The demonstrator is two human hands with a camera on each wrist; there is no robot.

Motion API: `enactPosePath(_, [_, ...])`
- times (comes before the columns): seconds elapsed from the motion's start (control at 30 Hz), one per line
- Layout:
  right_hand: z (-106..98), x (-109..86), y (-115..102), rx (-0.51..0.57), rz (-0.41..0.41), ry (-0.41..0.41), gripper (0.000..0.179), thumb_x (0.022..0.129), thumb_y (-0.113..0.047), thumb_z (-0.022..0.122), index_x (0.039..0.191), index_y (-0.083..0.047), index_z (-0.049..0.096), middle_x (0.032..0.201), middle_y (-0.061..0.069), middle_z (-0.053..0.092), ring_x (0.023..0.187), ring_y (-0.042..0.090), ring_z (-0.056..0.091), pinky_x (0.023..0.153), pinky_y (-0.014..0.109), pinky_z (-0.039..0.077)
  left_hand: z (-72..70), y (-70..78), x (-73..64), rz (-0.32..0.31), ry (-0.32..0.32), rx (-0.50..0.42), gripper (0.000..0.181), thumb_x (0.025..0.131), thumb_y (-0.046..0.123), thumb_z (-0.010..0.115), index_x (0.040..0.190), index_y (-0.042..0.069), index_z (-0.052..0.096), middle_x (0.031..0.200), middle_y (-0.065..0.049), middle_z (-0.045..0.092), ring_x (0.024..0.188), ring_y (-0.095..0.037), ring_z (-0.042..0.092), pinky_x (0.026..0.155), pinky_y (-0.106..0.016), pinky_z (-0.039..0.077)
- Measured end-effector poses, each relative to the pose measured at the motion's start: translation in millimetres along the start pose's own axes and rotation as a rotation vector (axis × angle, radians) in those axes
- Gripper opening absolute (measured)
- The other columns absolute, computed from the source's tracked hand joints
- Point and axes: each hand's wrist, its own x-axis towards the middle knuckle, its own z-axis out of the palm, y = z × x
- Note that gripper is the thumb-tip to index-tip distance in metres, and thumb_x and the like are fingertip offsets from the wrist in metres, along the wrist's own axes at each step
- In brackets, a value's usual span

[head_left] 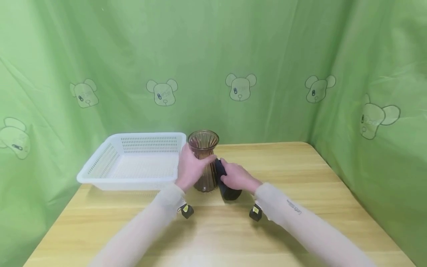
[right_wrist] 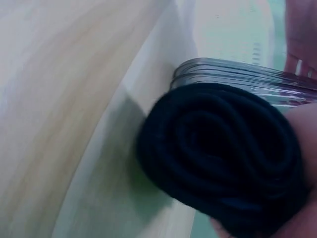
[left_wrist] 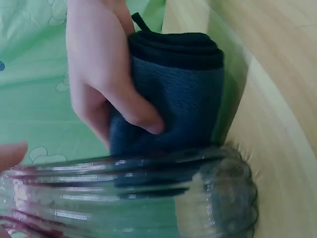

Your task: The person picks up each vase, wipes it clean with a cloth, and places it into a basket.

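A ribbed, brownish clear glass vase [head_left: 206, 181] with a flared rim stands upright on the table. My left hand [head_left: 192, 165] grips it around its upper part, thumb across the near side. Against the vase's right side, my right hand [head_left: 238, 177] holds a rolled dark navy cloth [head_left: 230, 193]. The left wrist view shows the thumb pressing into the fuzzy cloth [left_wrist: 183, 94], with a small loop at its end, and the glass [left_wrist: 99, 203] overlapping its edge. In the right wrist view the coiled end of the roll [right_wrist: 213, 144] hides much of the vase.
Left of the vase, close beside it, sits a white perforated plastic basket [head_left: 128, 181]. All this is on a wooden table [head_left: 283, 163]. A green curtain [head_left: 207, 44] with bear-head prints hangs behind and at both sides.
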Motion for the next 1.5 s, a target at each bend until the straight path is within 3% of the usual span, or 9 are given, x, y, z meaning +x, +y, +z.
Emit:
enactPosePath(0.2, [-21.2, -6.0, -6.9, 0.101, -0.06, 0.156, 0.073, 0.093, -0.018, 0.064, 0.158, -0.009, 0.031, 0.119, 0.029, 0.066, 0.078, 0.024, 0.066, 0.067, 0.034, 0.058, -4.8, 2.4, -0.8, -0.048, 0.023, 0.114, 0.087, 0.071, 0.052, 0.085, 0.138, 0.015, 0.043, 0.128, -0.008, 0.064, 0.116, -0.028, 0.063, 0.099, -0.048, 0.054])
enactPosePath(0.33, [-41.4, -8.4, -19.3, 0.133, -0.087, 0.285, 0.076, 0.093, -0.024, 0.063, 0.16, -0.016, 0.028, 0.123, 0.029, 0.066, 0.085, 0.03, 0.066, 0.071, 0.04, 0.057, -5.7, 6.7, 0.1, -0.024, 0.002, 0.072, 0.087, 0.074, 0.044, 0.084, 0.142, 0.015, 0.039, 0.132, -0.011, 0.063, 0.12, -0.03, 0.061, 0.102, -0.05, 0.052])
enactPosePath(0.47, [-45.5, -9.3, -23.3, 0.135, -0.1, 0.36, 0.073, 0.094, -0.024, 0.063, 0.159, -0.016, 0.031, 0.123, 0.028, 0.067, 0.092, 0.033, 0.067, 0.077, 0.045, 0.057, -4.9, 9.7, -0.3, -0.013, -0.037, -0.013, 0.086, 0.074, 0.036, 0.084, 0.144, 0.017, 0.038, 0.132, -0.009, 0.063, 0.122, -0.028, 0.061, 0.104, -0.05, 0.051])
enactPosePath(0.63, [-31.4, -6.4, -21.5, 0.01, -0.11, 0.305, 0.069, 0.096, -0.022, 0.06, 0.158, -0.01, 0.031, 0.119, 0.028, 0.068, 0.091, 0.034, 0.07, 0.077, 0.046, 0.06, -3.9, 9.2, 0.1, -0.004, -0.055, -0.076, 0.087, 0.074, 0.034, 0.085, 0.144, 0.016, 0.036, 0.136, -0.009, 0.06, 0.127, -0.026, 0.058, 0.11, -0.048, 0.046])
enactPosePath(0.87, [-8.5, 0.8, -18.2, -0.135, -0.077, 0.157, 0.07, 0.095, -0.016, 0.061, 0.156, -0.003, 0.03, 0.101, 0.021, 0.071, 0.078, 0.028, 0.07, 0.064, 0.041, 0.06, -3.4, 5.0, 3.0, 0.033, -0.008, -0.084, 0.088, 0.072, 0.035, 0.089, 0.14, 0.012, 0.039, 0.13, -0.002, 0.053, 0.124, -0.021, 0.054, 0.113, -0.042, 0.043])
enactPosePath(1.0, [2.7, 1.4, -9.9, -0.108, -0.017, 0.024, 0.069, 0.095, -0.017, 0.061, 0.154, 0.001, 0.031, 0.098, 0.023, 0.069, 0.068, 0.022, 0.066, 0.052, 0.032, 0.056, -2.0, 3.0, 2.1, 0.015, 0.002, -0.061, 0.08, 0.073, 0.03, 0.087, 0.138, 0.014, 0.042, 0.128, 0.0, 0.056, 0.122, -0.02, 0.056, 0.111, -0.043, 0.046])
enactPosePath(1.1, [3.6, -0.4, -2.9, -0.033, 0.024, -0.019, 0.07, 0.095, -0.018, 0.061, 0.155, 0.0, 0.031, 0.106, 0.026, 0.068, 0.067, 0.02, 0.064, 0.051, 0.03, 0.054, 0.2, 3.3, -0.5, -0.004, -0.01, -0.054, 0.08, 0.074, 0.029, 0.086, 0.138, 0.016, 0.041, 0.129, 0.001, 0.057, 0.122, -0.021, 0.057, 0.11, -0.044, 0.047])
enactPosePath(1.33, [-22.8, -10.8, -10.3, 0.065, -0.017, 0.074, 0.072, 0.095, -0.022, 0.063, 0.159, -0.011, 0.03, 0.128, 0.03, 0.063, 0.077, 0.023, 0.065, 0.062, 0.031, 0.056, 2.9, 6.8, -6.5, -0.045, -0.023, -0.044, 0.085, 0.075, 0.026, 0.083, 0.144, 0.017, 0.035, 0.136, -0.007, 0.059, 0.126, -0.025, 0.058, 0.111, -0.047, 0.046])
enactPosePath(1.5, [-42.3, -13.1, -23.8, 0.105, -0.063, 0.245, 0.066, 0.095, -0.024, 0.062, 0.156, -0.016, 0.038, 0.125, 0.027, 0.066, 0.084, 0.029, 0.065, 0.069, 0.04, 0.056, 1.4, 8.0, -8.4, -0.025, -0.055, -0.108, 0.092, 0.076, 0.02, 0.082, 0.15, 0.018, 0.028, 0.141, -0.009, 0.056, 0.131, -0.026, 0.054, 0.114, -0.049, 0.042])
